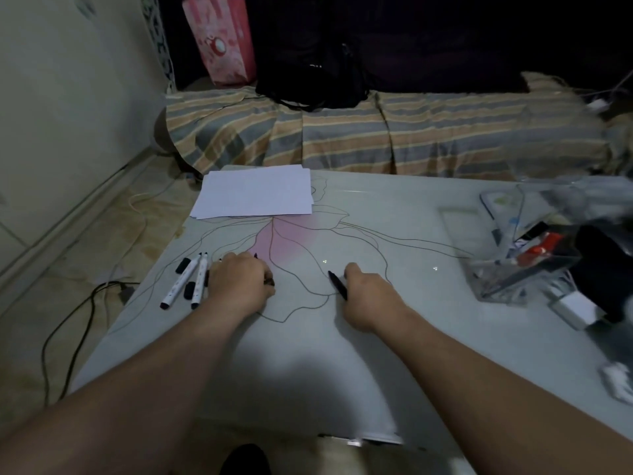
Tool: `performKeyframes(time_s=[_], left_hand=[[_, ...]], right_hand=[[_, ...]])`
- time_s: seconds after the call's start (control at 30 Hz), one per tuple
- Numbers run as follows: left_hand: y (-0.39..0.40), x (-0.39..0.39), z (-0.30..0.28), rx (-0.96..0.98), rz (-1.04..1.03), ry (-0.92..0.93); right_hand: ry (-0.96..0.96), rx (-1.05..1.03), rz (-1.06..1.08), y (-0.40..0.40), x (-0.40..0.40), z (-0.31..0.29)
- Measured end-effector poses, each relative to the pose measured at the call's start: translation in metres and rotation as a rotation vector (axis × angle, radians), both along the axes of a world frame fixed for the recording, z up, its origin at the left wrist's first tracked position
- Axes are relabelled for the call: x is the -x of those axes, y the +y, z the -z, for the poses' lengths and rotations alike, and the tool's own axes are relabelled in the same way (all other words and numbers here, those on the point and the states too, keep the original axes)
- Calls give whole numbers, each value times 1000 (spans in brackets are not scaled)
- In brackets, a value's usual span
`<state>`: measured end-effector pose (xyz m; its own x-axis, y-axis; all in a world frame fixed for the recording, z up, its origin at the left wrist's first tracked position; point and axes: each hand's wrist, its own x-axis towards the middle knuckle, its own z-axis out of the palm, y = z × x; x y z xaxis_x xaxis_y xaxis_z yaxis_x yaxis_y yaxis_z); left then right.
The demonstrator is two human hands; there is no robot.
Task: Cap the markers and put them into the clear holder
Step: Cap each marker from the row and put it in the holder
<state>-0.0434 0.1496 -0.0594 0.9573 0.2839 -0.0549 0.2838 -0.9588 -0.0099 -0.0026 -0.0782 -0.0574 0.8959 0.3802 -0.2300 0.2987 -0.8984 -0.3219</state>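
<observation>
Two white markers [186, 282] lie uncapped on the glass table [308, 354] at the left, with loose black caps [183, 265] beside them. My left hand [239, 286] rests just right of them, fingers curled over something dark that I cannot make out. My right hand [368, 296] holds a black marker [337, 284] whose tip points up-left. The clear holder [507, 245] stands at the right of the table with several markers inside, well away from both hands.
A stack of white paper [255, 193] lies at the table's far side. A white charger block [575, 310] and dark objects sit near the holder. A striped sofa [376, 138] runs behind the table. Cables [78, 320] trail on the floor at left.
</observation>
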Motion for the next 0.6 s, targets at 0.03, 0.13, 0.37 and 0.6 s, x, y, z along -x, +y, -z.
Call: performKeyframes(time_s=[0.03,0.13,0.37,0.6], left_hand=[[-4,-2,1,25,10,-11],[-18,-7,2,369,32,-115],[-71,-10,-28,992,159,-353],[-105,-8,-42,1096,194,-399]], right_hand=[[31,4,11,-10,-3,-2],[62,-32,0,-40,-14,-10],[-389,-273,-63,-90,-13,-51],[-601,-134,-77,-104,1,-68]])
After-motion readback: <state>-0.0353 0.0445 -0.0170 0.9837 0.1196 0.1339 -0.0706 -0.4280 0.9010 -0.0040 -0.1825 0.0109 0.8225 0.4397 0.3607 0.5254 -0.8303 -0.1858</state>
